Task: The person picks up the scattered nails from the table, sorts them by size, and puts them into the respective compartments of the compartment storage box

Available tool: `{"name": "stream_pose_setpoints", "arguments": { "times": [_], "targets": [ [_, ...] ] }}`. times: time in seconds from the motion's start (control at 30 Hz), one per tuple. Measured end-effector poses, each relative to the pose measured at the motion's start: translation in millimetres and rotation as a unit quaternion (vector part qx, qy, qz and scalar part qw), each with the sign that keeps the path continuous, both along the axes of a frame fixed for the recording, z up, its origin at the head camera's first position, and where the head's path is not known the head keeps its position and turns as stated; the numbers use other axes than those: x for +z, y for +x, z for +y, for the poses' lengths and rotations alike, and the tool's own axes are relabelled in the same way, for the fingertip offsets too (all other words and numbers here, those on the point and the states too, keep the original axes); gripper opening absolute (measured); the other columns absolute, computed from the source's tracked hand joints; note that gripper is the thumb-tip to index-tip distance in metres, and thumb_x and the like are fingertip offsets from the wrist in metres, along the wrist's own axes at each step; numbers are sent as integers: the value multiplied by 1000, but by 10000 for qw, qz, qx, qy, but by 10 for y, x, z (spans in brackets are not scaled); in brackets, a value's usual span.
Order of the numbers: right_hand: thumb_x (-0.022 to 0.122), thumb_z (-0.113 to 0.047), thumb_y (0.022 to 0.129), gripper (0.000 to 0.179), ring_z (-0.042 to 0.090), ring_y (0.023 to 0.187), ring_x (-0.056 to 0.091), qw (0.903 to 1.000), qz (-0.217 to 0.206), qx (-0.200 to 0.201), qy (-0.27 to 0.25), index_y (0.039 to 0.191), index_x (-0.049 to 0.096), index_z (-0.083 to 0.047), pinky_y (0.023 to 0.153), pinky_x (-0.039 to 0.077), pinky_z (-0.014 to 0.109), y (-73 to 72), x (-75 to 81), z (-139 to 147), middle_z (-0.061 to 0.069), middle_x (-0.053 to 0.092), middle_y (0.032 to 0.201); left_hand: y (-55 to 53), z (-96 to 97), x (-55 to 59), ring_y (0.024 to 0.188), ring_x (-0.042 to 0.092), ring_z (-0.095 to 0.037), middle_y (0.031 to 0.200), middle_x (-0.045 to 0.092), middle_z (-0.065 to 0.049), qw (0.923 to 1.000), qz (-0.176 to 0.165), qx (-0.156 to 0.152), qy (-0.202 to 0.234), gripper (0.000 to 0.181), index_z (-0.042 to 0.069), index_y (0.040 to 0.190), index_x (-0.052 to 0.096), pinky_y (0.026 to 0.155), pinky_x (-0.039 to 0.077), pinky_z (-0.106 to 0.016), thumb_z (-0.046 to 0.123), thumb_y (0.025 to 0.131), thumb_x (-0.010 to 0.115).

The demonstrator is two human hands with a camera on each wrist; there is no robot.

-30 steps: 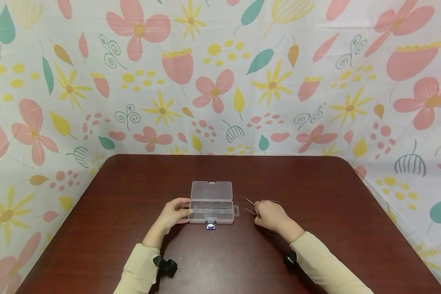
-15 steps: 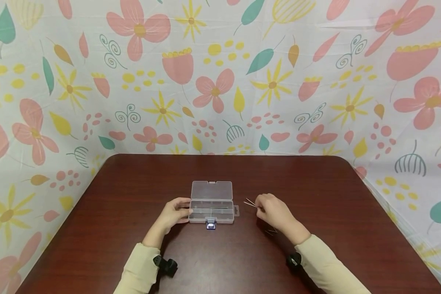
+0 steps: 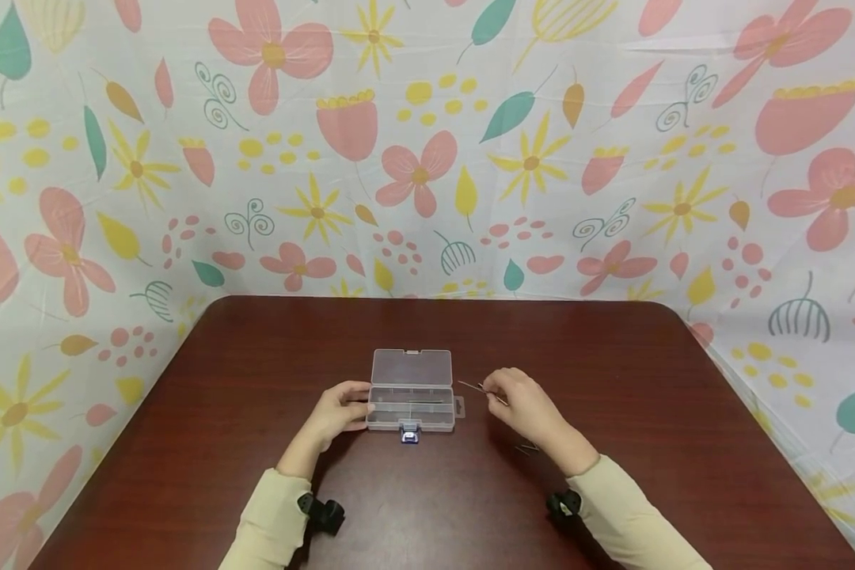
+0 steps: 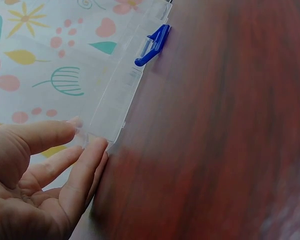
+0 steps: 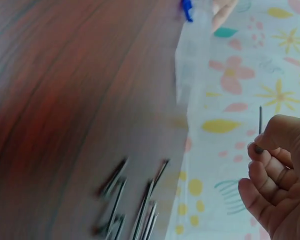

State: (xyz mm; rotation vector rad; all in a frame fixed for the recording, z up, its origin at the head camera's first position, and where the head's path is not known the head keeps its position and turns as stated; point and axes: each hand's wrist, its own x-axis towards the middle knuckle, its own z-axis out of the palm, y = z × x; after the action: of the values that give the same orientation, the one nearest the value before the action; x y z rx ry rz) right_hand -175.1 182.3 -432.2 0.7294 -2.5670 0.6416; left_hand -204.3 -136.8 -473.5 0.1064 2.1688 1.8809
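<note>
Compared with one second ago, the right hand (image 3: 526, 402) is nearer the open box (image 3: 392, 418), whose left end the loosely spread left hand (image 3: 338, 410) touches. Beside its right end, pinched fingertips hold at least one nail (image 5: 260, 120): apparently a carrying step, calling next for careful aim.

Box (image 3: 435, 428): clear plastic, is lying flat, its lid (image 3: 412, 367) gaping at the rear, its blue latch (image 3: 409, 435) jutting from the front; the left hand (image 3: 332, 416) is holding its left end. Inner nail (image 3: 425, 402) (slim, dark, its compartment hard to tell): is lying lengthwise inside the box. Held nail (image 5: 260, 120): straight metal; the right hand (image 3: 530, 408) is pinching it, its tip pointing boxward. Loose nails (image 5: 142, 210): several, are lying clustered right of the box.
</note>
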Motion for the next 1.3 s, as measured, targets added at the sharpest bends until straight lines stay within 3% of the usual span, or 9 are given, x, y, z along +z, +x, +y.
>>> {"name": "stream_pose_setpoints", "arguments": {
  "times": [0.3,0.87,1.3],
  "targets": [
    [69,1,76,15,15,79,55,9998,-172,96,12,86,63,-9,68,51,29,12,74,-212,-2,62,82,-11,1,12,94,63,-24,124,53,-32,10000,3,-35,4,43,-10,129,49,74,59,-40,-2,88,61],
    [66,4,72,17,13,71,50,9949,686,504,544,81,63,-9,61,46,26,-201,-53,-392,-1,60,76,-17,0,-1,92,63,-20,124,53,-33,10000,-16,-38,86,43,-10,128,48,74,59,-40,-2,88,61],
    [66,2,75,14,15,73,53,9931,498,684,813,83,64,-9,63,48,27,-298,-112,-523,0,63,79,-35,-7,-26,91,62,-18,124,53,-31,10000,-16,11,72,42,-9,128,50,75,59,-39,-2,88,61]
  ]
}}
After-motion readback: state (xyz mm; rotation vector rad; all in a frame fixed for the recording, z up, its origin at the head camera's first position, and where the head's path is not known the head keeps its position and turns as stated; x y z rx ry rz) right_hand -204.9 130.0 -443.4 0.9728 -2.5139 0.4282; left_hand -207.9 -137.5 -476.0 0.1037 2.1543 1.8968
